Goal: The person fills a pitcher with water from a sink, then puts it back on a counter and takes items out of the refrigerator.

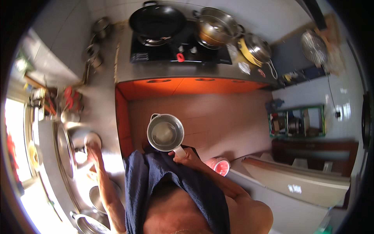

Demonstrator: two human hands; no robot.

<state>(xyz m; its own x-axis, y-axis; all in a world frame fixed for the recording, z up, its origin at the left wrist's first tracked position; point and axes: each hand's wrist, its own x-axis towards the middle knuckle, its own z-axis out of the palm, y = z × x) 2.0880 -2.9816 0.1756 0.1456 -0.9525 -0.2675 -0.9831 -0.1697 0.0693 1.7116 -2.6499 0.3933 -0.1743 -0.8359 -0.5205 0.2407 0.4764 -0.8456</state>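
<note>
My right hand [187, 159] grips the white handle of a small saucepan [150, 133] in front of my body, above the floor. Clear liquid and a pale, rounded mass [164, 133] show inside the pan. To the left, over the steel counter, my left hand [93, 152] is on a round, pale object [95, 138], perhaps a bowl or lid; its fingers are partly lost in blur and glare. Beside that hand stands a large round metal lid or tray [65, 150], tilted against the wall side.
A black wok [157, 20] and a steel steamer pot [217, 26] sit on the gas hob [157, 55]. Right of them is a yellow electric pot [248, 51]. Orange cabinets [175, 86] line the counter. Metal pots [98, 196] lie at lower left; a red bin [220, 167] stands behind my right arm.
</note>
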